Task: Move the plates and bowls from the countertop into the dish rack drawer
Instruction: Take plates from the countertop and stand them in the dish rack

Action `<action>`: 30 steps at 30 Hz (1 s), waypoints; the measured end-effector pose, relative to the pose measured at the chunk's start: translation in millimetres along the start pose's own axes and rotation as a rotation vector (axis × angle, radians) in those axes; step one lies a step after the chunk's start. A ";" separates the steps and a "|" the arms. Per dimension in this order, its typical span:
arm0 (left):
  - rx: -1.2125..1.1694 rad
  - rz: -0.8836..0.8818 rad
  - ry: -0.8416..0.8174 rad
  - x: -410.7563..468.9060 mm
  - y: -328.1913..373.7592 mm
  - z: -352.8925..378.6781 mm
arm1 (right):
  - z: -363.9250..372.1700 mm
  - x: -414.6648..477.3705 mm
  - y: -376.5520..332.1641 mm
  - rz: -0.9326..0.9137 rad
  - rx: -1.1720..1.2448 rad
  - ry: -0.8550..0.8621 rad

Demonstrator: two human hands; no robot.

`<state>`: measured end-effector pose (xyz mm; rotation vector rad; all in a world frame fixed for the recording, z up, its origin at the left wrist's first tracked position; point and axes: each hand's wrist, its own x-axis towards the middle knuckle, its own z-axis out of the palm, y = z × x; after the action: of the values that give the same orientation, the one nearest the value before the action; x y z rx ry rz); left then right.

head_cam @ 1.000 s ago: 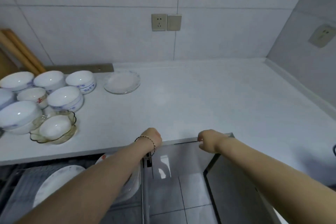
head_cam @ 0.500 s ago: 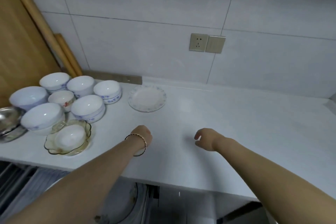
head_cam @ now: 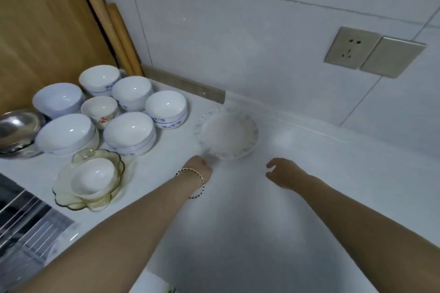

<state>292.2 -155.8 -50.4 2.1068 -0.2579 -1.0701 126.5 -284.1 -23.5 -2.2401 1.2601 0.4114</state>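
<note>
A white plate (head_cam: 228, 133) with a faint blue rim pattern lies flat on the white countertop (head_cam: 333, 185). My left hand (head_cam: 200, 167), a bracelet on its wrist, is at the plate's near left rim; its fingers are hidden behind the hand. My right hand (head_cam: 283, 173) hovers just right of the plate's near edge, fingers loosely curled and holding nothing. Left of the plate stand several white bowls (head_cam: 129, 131), some with blue marks. A small white bowl sits in a scalloped glass dish (head_cam: 78, 197). The wire dish rack drawer (head_cam: 28, 228) shows at the lower left.
A steel bowl (head_cam: 16, 131) sits at the far left edge. A wooden board (head_cam: 47, 19) and rolling pins lean in the back left corner. A wall socket (head_cam: 350, 47) is on the tiled wall. The countertop stretches bare to the right.
My view has swung up and left from the drawer to the countertop. Both hands have moved forward over the counter, and the left one has reached the plate's near rim.
</note>
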 end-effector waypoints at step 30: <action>-0.438 -0.250 0.125 26.6 -26.0 -6.0 | 50.1 79.1 -6.4 0.084 0.736 0.116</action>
<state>309.8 -147.1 -82.6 1.8247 0.2859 -1.0210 172.7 -307.0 -101.9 -1.6011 1.2947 -0.1493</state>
